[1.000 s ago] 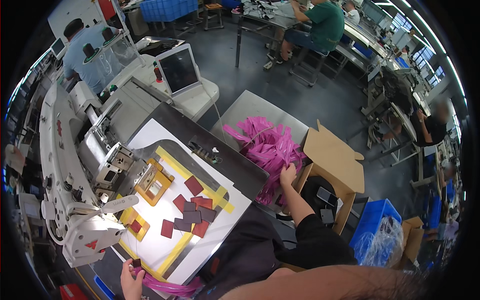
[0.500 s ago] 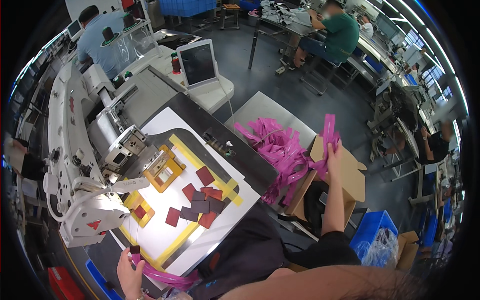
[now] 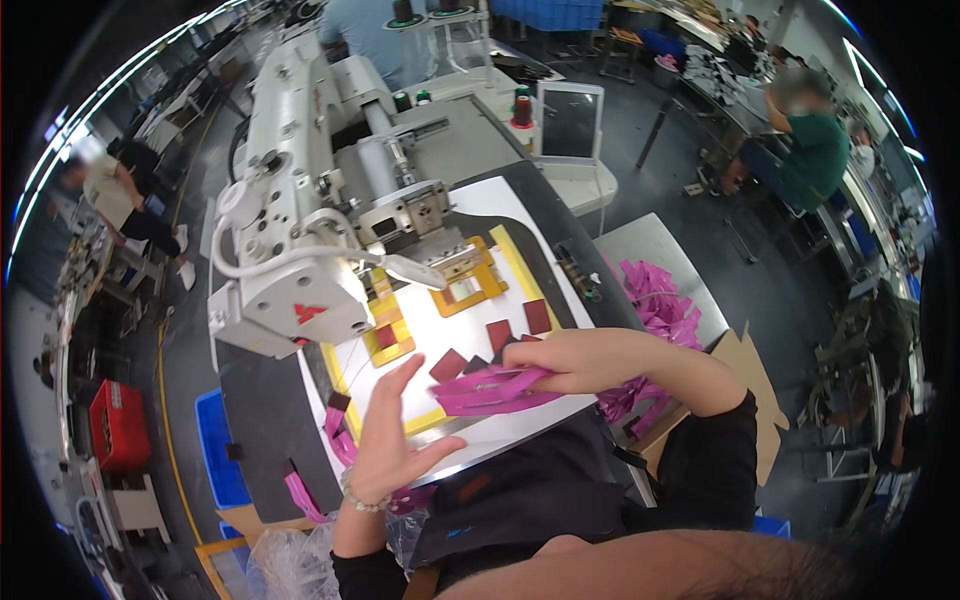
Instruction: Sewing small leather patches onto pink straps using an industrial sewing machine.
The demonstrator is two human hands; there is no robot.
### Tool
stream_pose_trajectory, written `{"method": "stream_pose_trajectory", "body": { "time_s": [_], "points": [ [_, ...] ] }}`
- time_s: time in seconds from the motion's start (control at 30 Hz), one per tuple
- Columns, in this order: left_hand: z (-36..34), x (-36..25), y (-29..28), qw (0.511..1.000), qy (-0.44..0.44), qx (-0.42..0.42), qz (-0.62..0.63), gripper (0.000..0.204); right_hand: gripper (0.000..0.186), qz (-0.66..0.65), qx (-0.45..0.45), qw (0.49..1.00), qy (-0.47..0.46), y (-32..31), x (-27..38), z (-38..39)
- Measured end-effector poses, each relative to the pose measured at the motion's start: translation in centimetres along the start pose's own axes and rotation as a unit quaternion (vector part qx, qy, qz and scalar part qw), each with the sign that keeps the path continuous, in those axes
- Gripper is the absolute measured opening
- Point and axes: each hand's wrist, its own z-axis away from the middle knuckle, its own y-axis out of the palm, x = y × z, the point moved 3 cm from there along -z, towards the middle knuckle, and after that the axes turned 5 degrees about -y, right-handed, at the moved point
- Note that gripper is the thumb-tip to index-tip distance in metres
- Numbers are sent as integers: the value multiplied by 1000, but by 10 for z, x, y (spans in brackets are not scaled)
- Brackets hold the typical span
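Observation:
My right hand [image 3: 565, 362] grips a small bundle of magenta tape strips [image 3: 480, 395], holding it over the near edge of the white work plate [image 3: 440, 345]. To its left, my left hand [image 3: 388, 445] is open, thumb and fingers spread around nothing. Beside that wrist lies another magenta strip [image 3: 340, 437] with a dark brown patch [image 3: 339, 402] at its end. Reddish-brown square patches [image 3: 499, 335] lie on the plate, several of them partly hidden by my right hand and the bundle. One patch [image 3: 385, 337] sits in a yellow frame of the sewing machine [image 3: 290, 285].
A second yellow clamp frame [image 3: 470, 295] stands on the plate. A heap of magenta strips [image 3: 660, 300] lies on the metal side table [image 3: 650, 235], with a cardboard box [image 3: 755, 390] in front. A blue bin [image 3: 215, 450] is at the left. People work farther off.
My right hand has brought magenta strips from the heap leftward to the plate. My left hand has let go of the patch-ended strip and risen toward the bundle. The view has turned left.

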Motion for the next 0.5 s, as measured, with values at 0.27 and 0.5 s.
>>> {"method": "stream_pose_trajectory", "body": {
  "time_s": [0.27, 0.5],
  "points": [
    [15, 92, 25, 952, -186, 139, 200, 62, 46, -156, 148, 974, 66, 58, -73, -131],
    [30, 115, 23, 956, -199, 149, 153, 61, 56, -193, 202, 953, 120, 49, -87, -137]
  ]
}}
